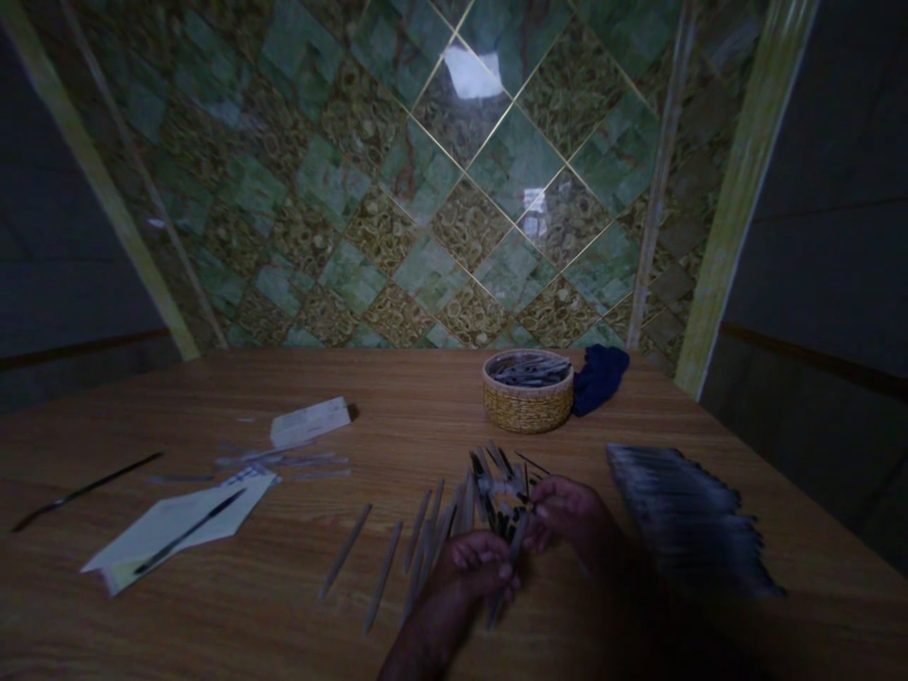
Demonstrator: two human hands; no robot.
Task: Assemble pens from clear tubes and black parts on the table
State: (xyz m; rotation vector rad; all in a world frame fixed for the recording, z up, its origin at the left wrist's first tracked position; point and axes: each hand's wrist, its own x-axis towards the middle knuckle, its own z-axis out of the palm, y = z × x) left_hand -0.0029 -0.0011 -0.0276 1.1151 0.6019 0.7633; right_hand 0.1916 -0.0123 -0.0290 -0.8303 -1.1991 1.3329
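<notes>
Two bare hands work over a wooden tabletop (pixel 426 397) in dim light: the left hand (pixel 477 558) has its grip curled tight around a fanned bundle of thin sticks (pixel 497 492), while the right hand (pixel 567 511) pinches the tips of that same bundle between its fingers. More sticks of the same kind lie loose (pixel 387 558) on the tabletop just left of the hands. Behind them a round woven basket (pixel 528 402) holds a heap of dark slender sticks (their make cannot be told), with a dark blue cloth (pixel 600 375) touching its right side. A dark striped sheaf (pixel 681 515) lies to the right. At left sit a small pale box (pixel 310 421) and folded white paper (pixel 177 525); no writing is legible.
</notes>
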